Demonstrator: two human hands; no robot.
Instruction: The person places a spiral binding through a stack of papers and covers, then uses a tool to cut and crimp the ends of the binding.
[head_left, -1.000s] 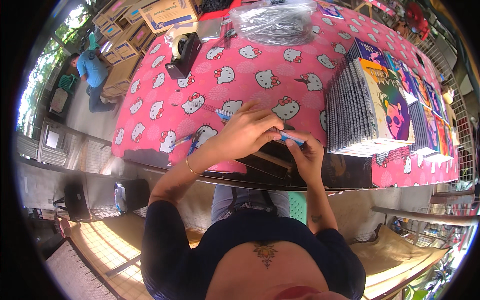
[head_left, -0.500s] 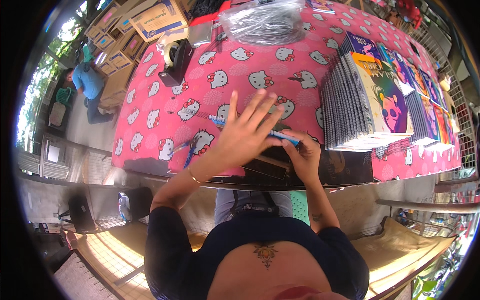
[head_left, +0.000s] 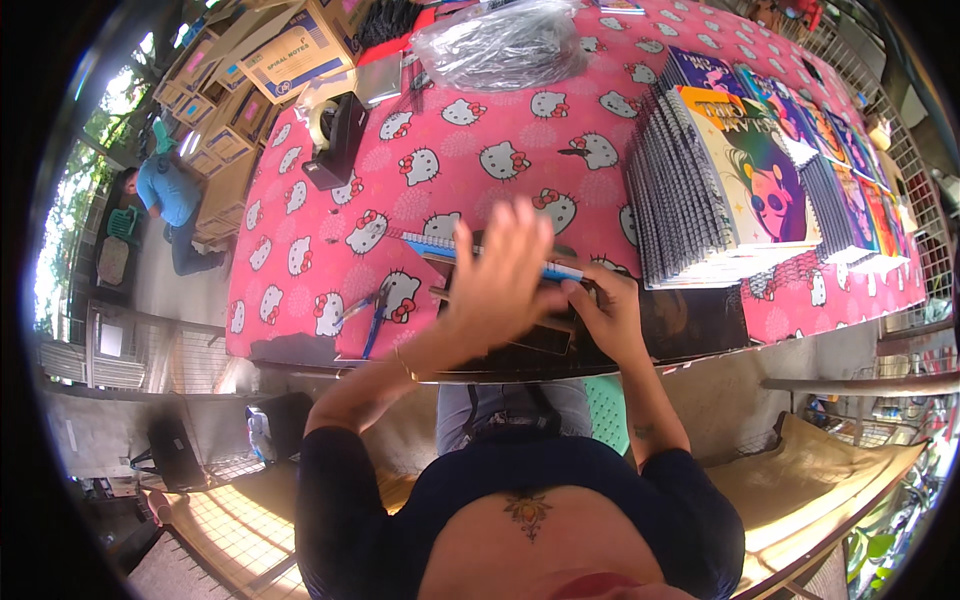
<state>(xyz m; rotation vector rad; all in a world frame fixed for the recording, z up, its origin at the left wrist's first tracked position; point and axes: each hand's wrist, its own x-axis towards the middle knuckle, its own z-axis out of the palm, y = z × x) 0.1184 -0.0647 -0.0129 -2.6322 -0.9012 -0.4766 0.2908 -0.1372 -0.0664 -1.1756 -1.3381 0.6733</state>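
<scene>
A thin spiral-bound notebook [head_left: 428, 244] with a blue edge lies across the near part of the table in front of me. Over its middle is my left hand [head_left: 505, 275], fingers stretched and apart, smeared by motion; it hides much of the notebook. At the notebook's right end, my right hand [head_left: 610, 308] pinches the edge between thumb and fingers. Just left of my left wrist lies a blue-handled tool [head_left: 376, 325], its kind unclear. Beneath my hands is a dark board [head_left: 690, 328] along the table's front edge.
Stacks of spiral notebooks [head_left: 755, 185] stand on the right of the pink patterned tablecloth [head_left: 480, 195]. A black tape dispenser [head_left: 336, 140] sits at the far left, a heap of clear plastic [head_left: 500, 48] at the back. Cardboard boxes [head_left: 295, 55] and a person in blue [head_left: 170, 195] are beyond.
My left hand has shifted slightly along the notebook and its fingers are more blurred. The wire coil that stuck out past the notebook's left end no longer shows. The whole view has shifted slightly.
</scene>
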